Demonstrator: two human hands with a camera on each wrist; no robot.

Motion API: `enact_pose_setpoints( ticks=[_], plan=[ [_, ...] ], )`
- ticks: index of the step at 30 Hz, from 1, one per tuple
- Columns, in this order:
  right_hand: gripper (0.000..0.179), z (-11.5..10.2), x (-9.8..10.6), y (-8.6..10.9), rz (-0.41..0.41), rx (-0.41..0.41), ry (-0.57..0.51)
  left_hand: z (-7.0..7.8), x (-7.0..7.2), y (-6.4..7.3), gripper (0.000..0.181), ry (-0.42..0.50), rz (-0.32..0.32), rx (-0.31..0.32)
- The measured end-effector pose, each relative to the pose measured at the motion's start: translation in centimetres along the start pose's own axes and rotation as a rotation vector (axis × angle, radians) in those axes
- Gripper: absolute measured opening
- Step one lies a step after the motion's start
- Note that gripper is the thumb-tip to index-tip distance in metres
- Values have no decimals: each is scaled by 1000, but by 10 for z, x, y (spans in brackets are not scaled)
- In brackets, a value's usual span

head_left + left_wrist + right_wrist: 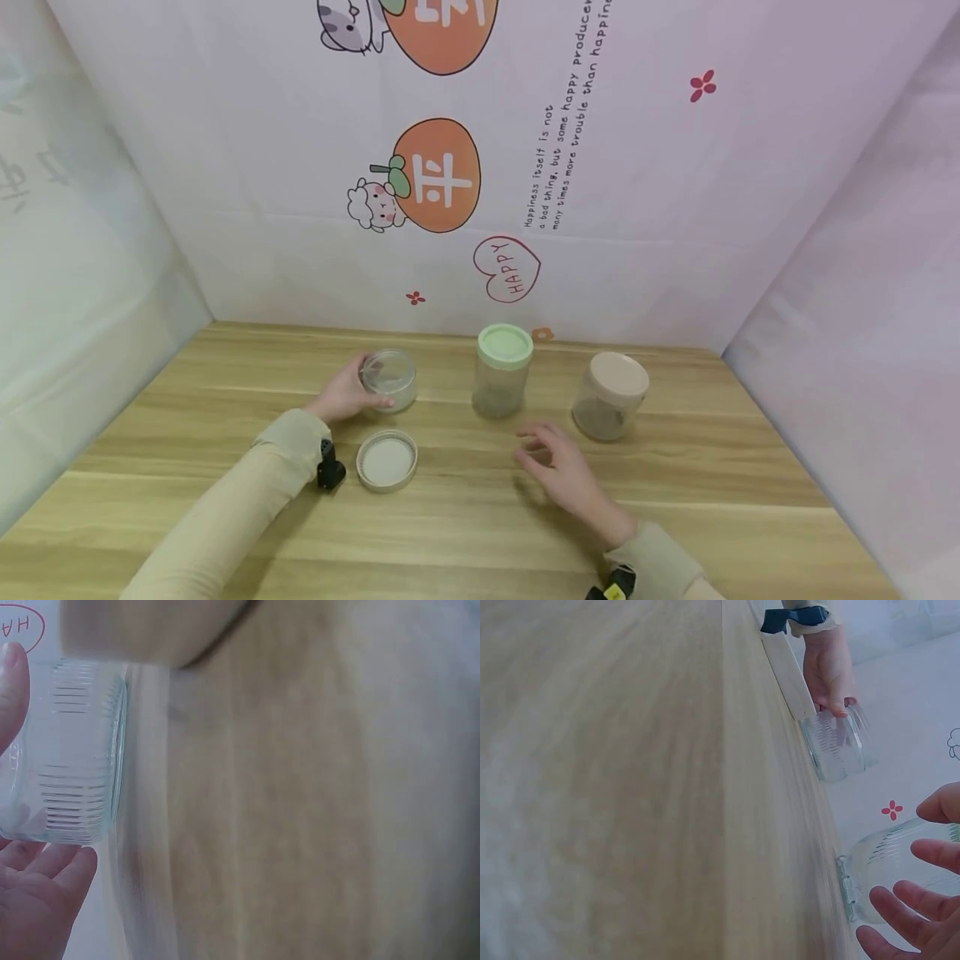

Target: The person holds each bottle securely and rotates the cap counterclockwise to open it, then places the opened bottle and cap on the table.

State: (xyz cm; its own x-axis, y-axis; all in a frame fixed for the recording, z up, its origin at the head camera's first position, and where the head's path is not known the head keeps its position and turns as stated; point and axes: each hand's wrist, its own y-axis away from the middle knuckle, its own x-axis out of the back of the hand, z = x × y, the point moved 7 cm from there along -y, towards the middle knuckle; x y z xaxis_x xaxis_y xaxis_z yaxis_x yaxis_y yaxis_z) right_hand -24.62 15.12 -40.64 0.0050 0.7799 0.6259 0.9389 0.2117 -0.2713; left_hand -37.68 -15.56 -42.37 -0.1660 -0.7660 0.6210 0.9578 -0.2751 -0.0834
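Observation:
My left hand (347, 393) holds a short clear glass jar (397, 392) that has no lid on it, thumb on the near side and fingers round the far side. The left wrist view shows the jar's ribbed glass (71, 795) between thumb and fingers. A pale lid (386, 461) lies inner side up on the table, just nearer than that jar. My right hand (558, 471) hovers with loosely bent, spread fingers and nothing in it. Behind it stands a taller clear jar with a green lid (506, 346); the hand looks apart from it.
To the right stands another clear jar with a beige lid (618, 375), close beyond the right hand. All stand on a wood-grain table (450, 533). A printed white cloth (622, 275) hangs at the back edge, with white cloth on both sides.

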Motion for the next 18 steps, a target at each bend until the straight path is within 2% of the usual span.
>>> enact_pose_setpoints(
  ticks=[9,18],
  plan=[
    [24,-5,-1,1,-18,35,22,2,-1,-3,100,-30,-25,-33],
    [25,-5,-1,1,-36,34,22,-4,0,-4,107,-27,-48,-15]
  ],
)
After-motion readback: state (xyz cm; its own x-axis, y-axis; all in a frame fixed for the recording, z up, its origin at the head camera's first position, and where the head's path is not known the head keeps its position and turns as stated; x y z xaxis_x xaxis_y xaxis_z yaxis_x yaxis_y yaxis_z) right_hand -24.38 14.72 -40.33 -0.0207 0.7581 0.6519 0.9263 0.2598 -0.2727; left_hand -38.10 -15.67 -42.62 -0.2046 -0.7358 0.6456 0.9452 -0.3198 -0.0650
